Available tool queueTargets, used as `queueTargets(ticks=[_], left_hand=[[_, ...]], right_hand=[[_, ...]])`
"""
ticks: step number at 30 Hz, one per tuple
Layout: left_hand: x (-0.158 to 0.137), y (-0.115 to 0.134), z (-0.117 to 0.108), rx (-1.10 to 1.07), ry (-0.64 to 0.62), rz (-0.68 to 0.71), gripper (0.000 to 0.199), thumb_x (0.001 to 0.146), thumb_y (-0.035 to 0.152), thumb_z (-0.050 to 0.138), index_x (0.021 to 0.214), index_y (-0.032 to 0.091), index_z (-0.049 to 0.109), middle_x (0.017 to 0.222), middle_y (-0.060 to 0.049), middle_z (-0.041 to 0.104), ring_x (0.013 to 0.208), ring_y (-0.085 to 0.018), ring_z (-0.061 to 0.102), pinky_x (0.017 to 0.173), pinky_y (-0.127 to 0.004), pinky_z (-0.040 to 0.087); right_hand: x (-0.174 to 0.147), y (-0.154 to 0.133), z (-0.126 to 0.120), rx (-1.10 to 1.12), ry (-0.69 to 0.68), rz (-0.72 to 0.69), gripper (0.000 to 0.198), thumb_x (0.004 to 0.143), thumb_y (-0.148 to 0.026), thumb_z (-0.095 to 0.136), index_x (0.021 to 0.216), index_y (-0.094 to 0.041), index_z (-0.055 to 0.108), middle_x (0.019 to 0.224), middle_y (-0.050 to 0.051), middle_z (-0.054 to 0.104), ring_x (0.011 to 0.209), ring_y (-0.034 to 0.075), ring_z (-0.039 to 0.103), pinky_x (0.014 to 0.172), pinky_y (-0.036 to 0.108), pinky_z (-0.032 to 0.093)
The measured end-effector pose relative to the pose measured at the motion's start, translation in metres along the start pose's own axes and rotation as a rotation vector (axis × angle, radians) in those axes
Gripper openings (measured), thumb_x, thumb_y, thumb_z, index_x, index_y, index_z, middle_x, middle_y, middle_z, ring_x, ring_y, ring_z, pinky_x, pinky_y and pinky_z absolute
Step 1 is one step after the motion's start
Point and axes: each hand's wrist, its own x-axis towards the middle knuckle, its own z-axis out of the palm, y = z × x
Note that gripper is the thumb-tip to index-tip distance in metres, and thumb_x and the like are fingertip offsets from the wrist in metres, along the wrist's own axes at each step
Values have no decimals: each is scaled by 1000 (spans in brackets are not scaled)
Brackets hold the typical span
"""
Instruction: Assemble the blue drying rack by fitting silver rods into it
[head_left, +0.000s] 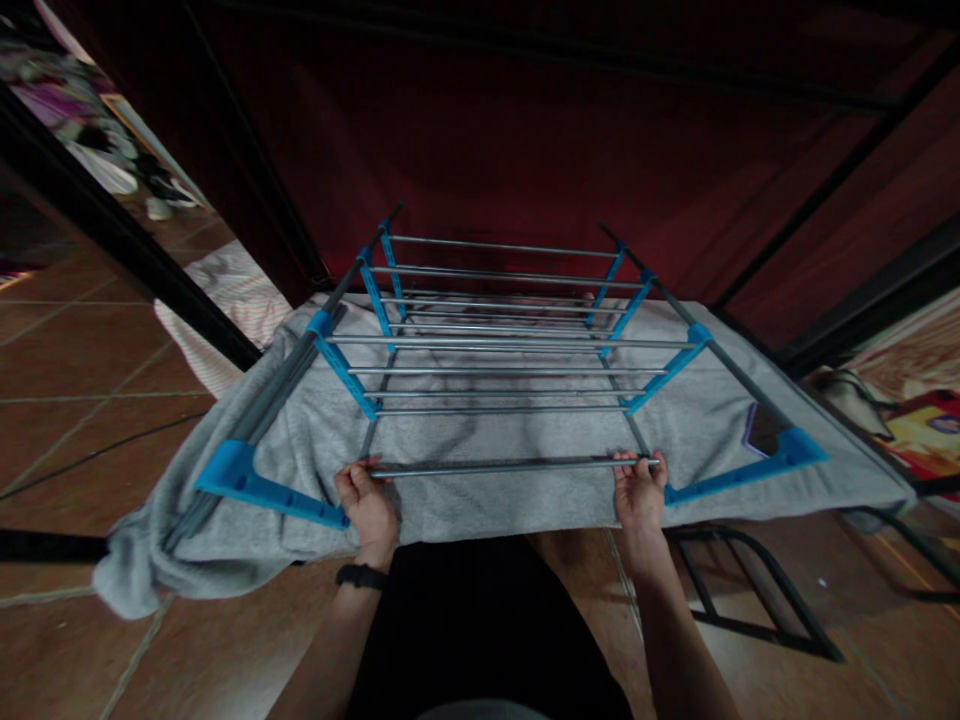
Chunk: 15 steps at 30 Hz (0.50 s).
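I had the left hand (369, 505) and right hand (640, 492) curled closed on the near rod (510, 467), one at each end. The rack (510, 343) sat on a grey blanket (487, 512) in front of me. Rods already spanned the blue brackets farther back — that part looked done. Between the near left bracket (277, 499) and near right bracket (750, 478), only this rod showed — probably still unfixed, though the fingers hid its ends.
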Motion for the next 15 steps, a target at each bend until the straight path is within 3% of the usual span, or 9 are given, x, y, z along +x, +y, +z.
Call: queueTargets(ticks=[6,10,15], left_hand=[[1,-4,0,0,21,-27,27,95,46,45,99,21,53,82,-3,56,67,-15,55,64,-31,47],[0,-3,1,-27,22,-28,28,95,45,44,106,20,51,90,-3,58,58,-11,51,57,-28,45],[-1,-2,2,-33,28,-35,30,97,45,41,112,21,49,91,0,59,53,-9,50,52,-26,43]], right_hand=[[1,-1,-2,39,32,11,47,76,-16,69,115,-29,46,94,-4,68,86,11,70,90,39,59],[-1,-1,-1,45,10,5,52,74,-16,73,116,-28,45,97,-2,69,89,12,70,92,37,58],[-4,0,2,2,-30,-33,46,75,-17,72,112,-30,49,90,-7,67,82,10,69,89,36,58]])
